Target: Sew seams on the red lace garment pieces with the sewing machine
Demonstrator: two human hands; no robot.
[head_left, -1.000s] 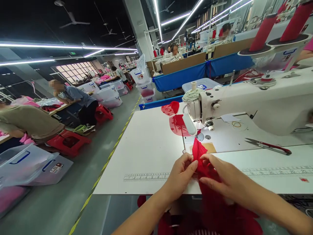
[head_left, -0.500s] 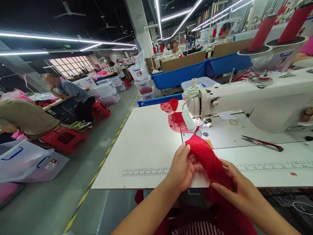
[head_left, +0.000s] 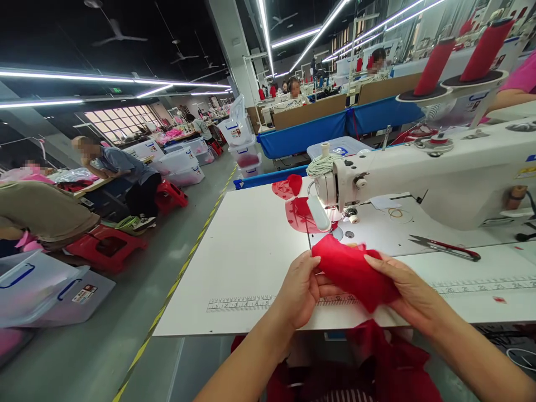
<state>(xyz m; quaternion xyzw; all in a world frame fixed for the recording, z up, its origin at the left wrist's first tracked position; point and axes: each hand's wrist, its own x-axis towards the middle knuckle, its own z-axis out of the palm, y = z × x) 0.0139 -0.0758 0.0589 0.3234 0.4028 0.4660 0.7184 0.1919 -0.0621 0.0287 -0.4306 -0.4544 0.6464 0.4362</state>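
A piece of red fabric (head_left: 352,272) is stretched between my two hands, over the front of the white sewing table (head_left: 238,251). My left hand (head_left: 299,287) pinches its left end between thumb and fingers. At the other end my right hand (head_left: 404,285) grips it, thumb on top and fingers underneath. Just beyond the fabric stands the white sewing machine (head_left: 385,173); sheer red pieces (head_left: 299,215) lie left of its needle area. More red cloth (head_left: 393,357) hangs down over my lap.
Scissors (head_left: 444,247) with red handles lie right of my hands. A printed ruler (head_left: 243,304) runs along the table's front edge. Red thread cones (head_left: 435,67) stand behind the machine. Plastic bins (head_left: 54,290) and seated co-workers (head_left: 121,162) are across the aisle on the left.
My right hand has moved up from below the table edge and now holds the fabric's right end. The fabric is spread wider and flatter. My left hand keeps its pinch.
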